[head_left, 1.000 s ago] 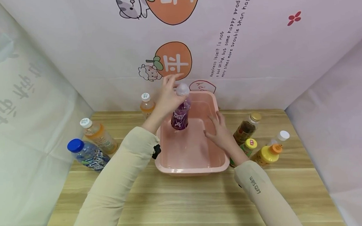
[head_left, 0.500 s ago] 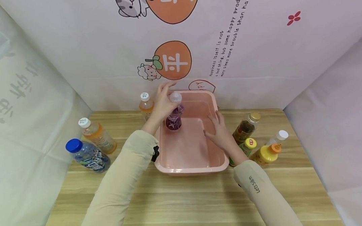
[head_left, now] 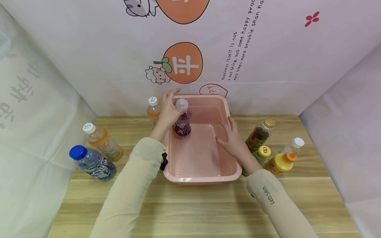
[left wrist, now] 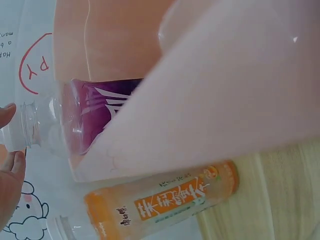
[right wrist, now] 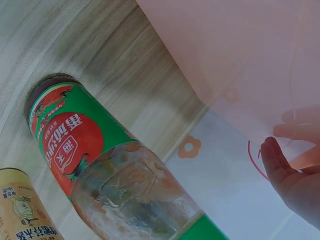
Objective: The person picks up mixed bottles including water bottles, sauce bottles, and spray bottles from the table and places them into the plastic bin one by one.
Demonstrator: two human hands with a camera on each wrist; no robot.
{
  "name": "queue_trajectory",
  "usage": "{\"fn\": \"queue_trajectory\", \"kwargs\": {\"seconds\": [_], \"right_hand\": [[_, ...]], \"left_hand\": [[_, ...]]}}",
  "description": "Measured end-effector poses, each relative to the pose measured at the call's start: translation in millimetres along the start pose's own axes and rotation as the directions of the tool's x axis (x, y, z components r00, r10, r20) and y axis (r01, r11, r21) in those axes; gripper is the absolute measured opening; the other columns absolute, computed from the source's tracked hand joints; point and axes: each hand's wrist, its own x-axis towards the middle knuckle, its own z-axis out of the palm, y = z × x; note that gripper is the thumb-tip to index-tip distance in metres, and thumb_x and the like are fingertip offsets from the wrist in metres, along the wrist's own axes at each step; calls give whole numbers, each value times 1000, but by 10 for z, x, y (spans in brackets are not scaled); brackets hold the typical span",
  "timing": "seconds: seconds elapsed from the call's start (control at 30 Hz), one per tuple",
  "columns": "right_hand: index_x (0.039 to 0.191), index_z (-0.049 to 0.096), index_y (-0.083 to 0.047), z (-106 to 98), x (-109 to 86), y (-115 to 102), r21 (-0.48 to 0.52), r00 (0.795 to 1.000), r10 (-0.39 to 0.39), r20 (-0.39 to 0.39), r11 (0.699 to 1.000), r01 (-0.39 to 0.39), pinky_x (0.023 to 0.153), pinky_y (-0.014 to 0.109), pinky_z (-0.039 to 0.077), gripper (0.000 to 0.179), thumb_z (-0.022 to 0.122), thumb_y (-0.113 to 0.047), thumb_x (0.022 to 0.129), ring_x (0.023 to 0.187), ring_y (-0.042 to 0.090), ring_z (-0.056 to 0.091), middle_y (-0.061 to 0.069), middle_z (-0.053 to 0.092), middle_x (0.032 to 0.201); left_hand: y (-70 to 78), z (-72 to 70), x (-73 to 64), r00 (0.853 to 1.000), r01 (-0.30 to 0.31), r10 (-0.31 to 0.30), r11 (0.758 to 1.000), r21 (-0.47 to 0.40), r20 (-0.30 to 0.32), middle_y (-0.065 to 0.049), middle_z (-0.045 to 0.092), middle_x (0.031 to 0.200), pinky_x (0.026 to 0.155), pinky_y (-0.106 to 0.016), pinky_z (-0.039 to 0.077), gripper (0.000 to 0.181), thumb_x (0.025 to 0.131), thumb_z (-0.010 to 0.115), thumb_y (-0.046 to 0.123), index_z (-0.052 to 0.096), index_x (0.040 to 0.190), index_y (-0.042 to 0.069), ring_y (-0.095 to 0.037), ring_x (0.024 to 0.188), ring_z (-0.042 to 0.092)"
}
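Note:
A bottle with a purple label [head_left: 182, 128] and a whitish cap stands upright in the back left corner of a pink plastic basin [head_left: 195, 180]. My left hand [head_left: 169, 113] pinches the bottle's cap; in the left wrist view its thumb and fingertips lie on opposite sides of the cap [left wrist: 15, 131]. My right hand [head_left: 231, 140] grips the basin's right rim. Some of its fingers are inside, faintly seen through the wall in the right wrist view, and others [right wrist: 276, 157] are outside. Just right of the basin stands a green-labelled tomato sauce bottle [right wrist: 70, 132] with a yellow cap.
Left of the basin are two orange-labelled drink bottles [head_left: 106, 145] [left wrist: 170, 200] and a blue-capped bottle [head_left: 94, 164]. On the right stand a dark gold-capped bottle [head_left: 258, 136], a yellow squeeze bottle [head_left: 279, 163] and a clear white-capped bottle [head_left: 294, 145]. A printed cloth wall [head_left: 269, 65] rises behind.
My left hand has lowered the purple-labelled bottle and shifted it left into the basin's back left corner. The right hand has stayed on the rim.

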Motion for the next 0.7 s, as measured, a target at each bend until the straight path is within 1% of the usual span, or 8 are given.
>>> {"fn": "queue_trajectory", "kwargs": {"seconds": [0.13, 0.23, 0.3, 0.37, 0.43, 0.53, 0.6, 0.7], "right_hand": [[149, 28, -8, 8, 4, 16, 1, 1000, -6, -10, 1000, 6, 71, 50, 53, 69, 59, -24, 90, 119, 52, 49, 23, 5, 158], [150, 27, -9, 15, 9, 25, -5, 1000, -2, -13, 1000, 2, 64, 44, 53, 69, 59, -25, 90, 112, 50, 53, 22, 5, 158], [150, 27, -10, 18, 11, 26, -9, 1000, 6, -11, 1000, -6, 59, 39, 51, 69, 59, -25, 91, 105, 48, 57, 21, 5, 158], [151, 26, -10, 17, 11, 24, -12, 1000, 11, -8, 1000, -11, 57, 35, 49, 70, 59, -25, 91, 101, 46, 58, 21, 4, 159], [151, 25, -10, 16, 10, 22, -13, 1000, 13, -6, 1000, -13, 56, 35, 49, 71, 59, -26, 91, 98, 45, 59, 21, 4, 159], [151, 24, -8, 13, 10, 20, -20, 1000, 9, -9, 1000, -9, 60, 39, 50, 72, 59, -26, 91, 102, 45, 58, 21, 5, 158], [151, 22, -7, 11, 9, 20, -19, 1000, 6, -12, 1000, -7, 62, 41, 51, 73, 59, -26, 91, 101, 45, 59, 21, 5, 158], [151, 20, -5, 13, 11, 20, -15, 1000, 6, -16, 1000, -6, 62, 41, 51, 75, 59, -26, 91, 97, 43, 59, 21, 6, 158]], "left_hand": [[-31, -8, 20, 1000, 19, -19, 1000, 3, 7, -19, 29, 146, 110, -38, 42, 77, 75, 71, -8, 40, 143, 10, -34, 131, 47], [-53, -20, 29, 1000, 25, -25, 999, 22, 2, -20, 30, 146, 110, -39, 42, 77, 75, 71, -8, 40, 143, 10, -36, 131, 46], [-65, -29, 34, 1000, 21, -21, 999, 38, -3, -20, 31, 145, 110, -40, 43, 77, 74, 71, -7, 40, 142, 9, -37, 129, 47], [-73, -37, 40, 1000, 14, -13, 998, 58, -6, -21, 32, 145, 109, -41, 43, 76, 75, 71, -5, 41, 142, 9, -37, 127, 48], [-76, -43, 43, 1000, 11, -11, 997, 77, 0, -21, 32, 145, 108, -41, 44, 75, 76, 71, -3, 41, 142, 10, -37, 126, 49], [-75, -46, 45, 1000, 11, -12, 996, 83, 12, -21, 31, 146, 107, -41, 45, 73, 78, 71, 0, 40, 143, 10, -36, 125, 49], [-75, -45, 45, 1000, 13, -15, 997, 78, 20, -20, 31, 146, 107, -41, 45, 72, 79, 70, 2, 39, 143, 11, -35, 126, 49], [-81, -49, 48, 1000, 17, -18, 998, 63, 26, -19, 30, 146, 105, -40, 46, 72, 80, 70, 3, 37, 144, 11, -35, 126, 49]]}}
